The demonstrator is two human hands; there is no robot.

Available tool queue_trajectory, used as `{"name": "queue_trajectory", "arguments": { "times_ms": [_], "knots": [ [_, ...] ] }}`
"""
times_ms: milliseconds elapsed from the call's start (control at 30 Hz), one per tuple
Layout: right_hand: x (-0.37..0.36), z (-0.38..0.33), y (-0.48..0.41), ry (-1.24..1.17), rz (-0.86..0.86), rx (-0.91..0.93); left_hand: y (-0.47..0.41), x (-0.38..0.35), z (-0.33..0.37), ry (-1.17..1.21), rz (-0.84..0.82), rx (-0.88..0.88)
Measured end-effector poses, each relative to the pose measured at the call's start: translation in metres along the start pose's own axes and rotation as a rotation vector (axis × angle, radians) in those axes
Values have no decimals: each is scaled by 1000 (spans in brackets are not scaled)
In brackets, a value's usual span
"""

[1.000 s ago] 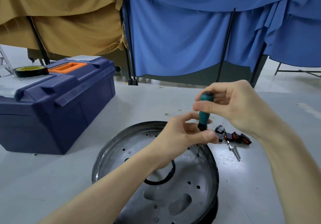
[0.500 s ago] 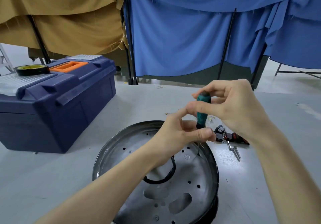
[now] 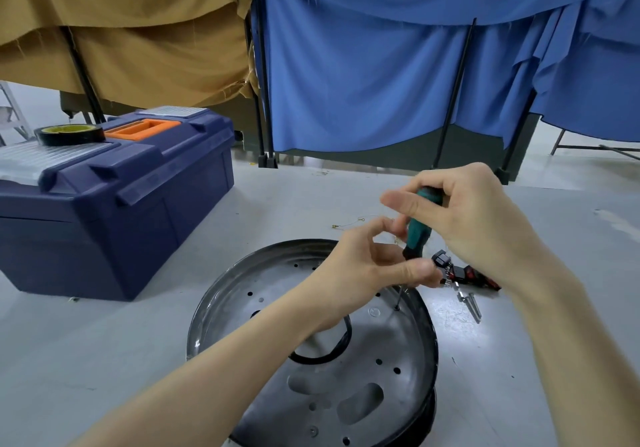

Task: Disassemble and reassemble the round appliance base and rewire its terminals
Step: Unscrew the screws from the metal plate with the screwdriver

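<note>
The round appliance base (image 3: 277,290) is seen lying flat on the grey table (image 3: 104,342), directly before the person, with its perforated metal plate turned upward and a black cable (image 3: 332,353) looped at the central opening. The work is judged to be at a screw step: the tip of the screwdriver (image 3: 417,235) is set upright into a hole near the plate's far right edge, though whether the screw is being loosened or tightened cannot be told. Black and red terminal blocks (image 3: 464,273) and loose metal connectors (image 3: 472,304) are laid on the table just beside the base's right rim, and a thin wire (image 3: 349,223) lies beyond it; the rewiring is therefore taken to be unfinished. The top of the green handle is gripped by the right hand (image 3: 464,214), fingers curled round it and the thumb pressed across. The lower end of the handle is pinched between thumb and forefinger of the left hand (image 3: 360,270), by which the tool appears to be steadied over the hole.
</note>
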State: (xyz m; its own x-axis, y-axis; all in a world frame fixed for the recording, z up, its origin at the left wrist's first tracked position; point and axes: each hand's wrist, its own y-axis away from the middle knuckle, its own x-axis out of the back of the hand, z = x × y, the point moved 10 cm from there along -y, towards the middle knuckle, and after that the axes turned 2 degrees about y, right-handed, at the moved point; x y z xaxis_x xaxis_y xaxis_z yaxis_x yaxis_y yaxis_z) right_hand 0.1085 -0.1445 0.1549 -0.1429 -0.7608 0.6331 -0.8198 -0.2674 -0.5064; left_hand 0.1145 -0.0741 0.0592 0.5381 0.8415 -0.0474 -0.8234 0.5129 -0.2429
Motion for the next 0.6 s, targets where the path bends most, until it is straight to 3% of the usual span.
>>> {"name": "queue_trajectory", "arguments": {
  "times_ms": [100, 233, 300, 433, 533, 600],
  "knots": [
    [1, 0, -2, 90, 73, 3, -3, 2, -3, 49, -9, -3],
    [-10, 7, 3, -91, -199, -20, -1, 5, -7, 27, -50, 27],
    [-7, 4, 4, -125, -213, 17, 0, 2, -8, 32, -81, 46],
    [5, 3, 3, -197, -66, 1, 0, 0, -5, 84, -56, 49],
    [13, 1, 2, 18, 138, 10, -1, 0, -5, 69, -44, 34],
    [11, 1, 1, 89, 142, -2, -1, 1, -6, 45, -49, 27]
  ]
}}
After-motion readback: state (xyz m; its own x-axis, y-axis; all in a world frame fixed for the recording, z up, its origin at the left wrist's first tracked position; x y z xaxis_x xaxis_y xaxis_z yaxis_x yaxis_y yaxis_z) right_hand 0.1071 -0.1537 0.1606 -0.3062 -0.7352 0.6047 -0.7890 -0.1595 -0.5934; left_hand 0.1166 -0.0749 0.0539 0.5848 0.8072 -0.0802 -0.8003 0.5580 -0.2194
